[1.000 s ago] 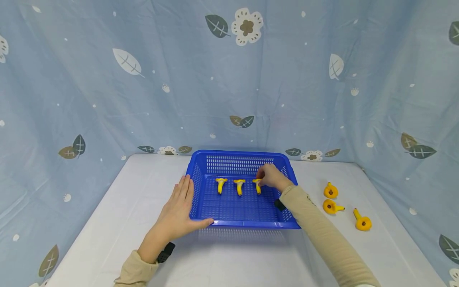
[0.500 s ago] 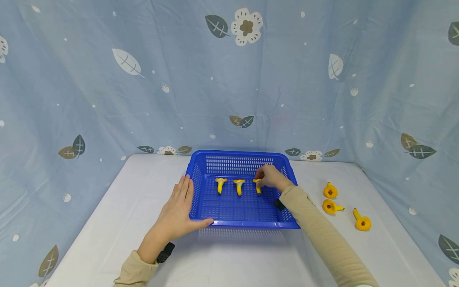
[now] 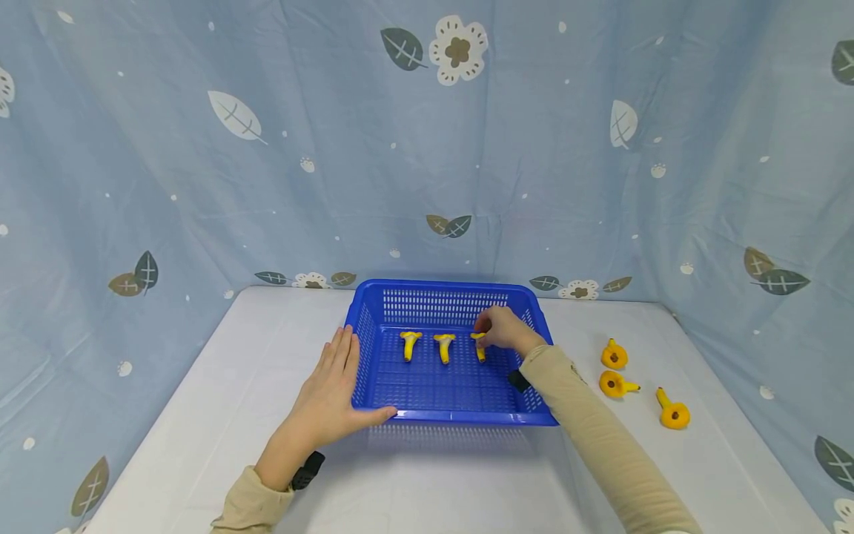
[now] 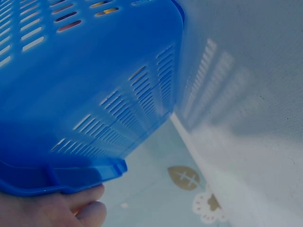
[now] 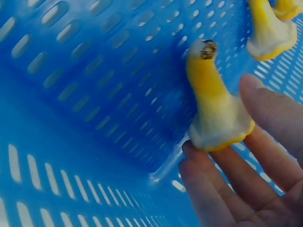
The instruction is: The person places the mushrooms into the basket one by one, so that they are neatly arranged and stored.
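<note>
A blue plastic basket (image 3: 454,417) with slotted walls stands on the white table. Three yellow trumpet-shaped mushrooms lie in a row on its floor: a left mushroom (image 3: 410,346), a middle mushroom (image 3: 445,348) and a right mushroom (image 3: 480,354). My right hand (image 3: 505,329) reaches in and holds the right mushroom by its flared cap, thumb and fingers around it; its stem with a dark tip shows in the right wrist view. My left hand (image 3: 330,397) lies with straight fingers along the basket's left side, thumb on the front rim.
Outside the basket on the right lie three more mushrooms: a back one (image 3: 614,356), one just in front (image 3: 617,385) and a front one (image 3: 674,415). A blue patterned curtain (image 3: 373,148) hangs behind the table (image 3: 440,489) and along its sides.
Hardly anything differs. My right hand has shifted very slightly left at the right mushroom; the left hand, basket and other mushrooms stay put.
</note>
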`<action>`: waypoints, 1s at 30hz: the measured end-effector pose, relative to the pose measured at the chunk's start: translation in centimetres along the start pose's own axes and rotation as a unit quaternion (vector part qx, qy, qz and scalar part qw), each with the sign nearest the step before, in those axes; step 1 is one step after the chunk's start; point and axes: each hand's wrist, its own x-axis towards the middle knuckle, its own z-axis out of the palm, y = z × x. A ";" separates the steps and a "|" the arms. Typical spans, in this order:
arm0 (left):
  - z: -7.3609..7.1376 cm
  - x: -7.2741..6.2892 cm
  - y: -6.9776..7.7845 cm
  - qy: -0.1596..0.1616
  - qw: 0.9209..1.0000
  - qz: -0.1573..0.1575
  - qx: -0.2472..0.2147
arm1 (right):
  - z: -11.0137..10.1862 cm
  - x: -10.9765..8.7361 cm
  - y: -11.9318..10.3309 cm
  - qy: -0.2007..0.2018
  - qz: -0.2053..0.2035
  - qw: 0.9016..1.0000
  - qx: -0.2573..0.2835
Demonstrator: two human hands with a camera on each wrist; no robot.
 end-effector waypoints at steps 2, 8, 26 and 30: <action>0.0 0.0 0.0 0.000 1.000 0.000 -0.001 | -0.1 0.0 0.0 0.004 -0.004 1.000 0.005; 0.0 -0.1 -0.1 0.002 1.000 0.001 0.004 | -0.2 0.2 0.1 0.034 -0.011 0.999 0.026; -0.1 -0.1 0.0 -0.004 1.000 -0.001 0.003 | -2.1 -0.9 0.5 0.127 -0.049 0.976 0.170; 0.0 0.0 0.0 -0.002 1.000 -0.001 0.002 | -3.8 -1.8 0.4 0.102 -0.057 0.947 0.299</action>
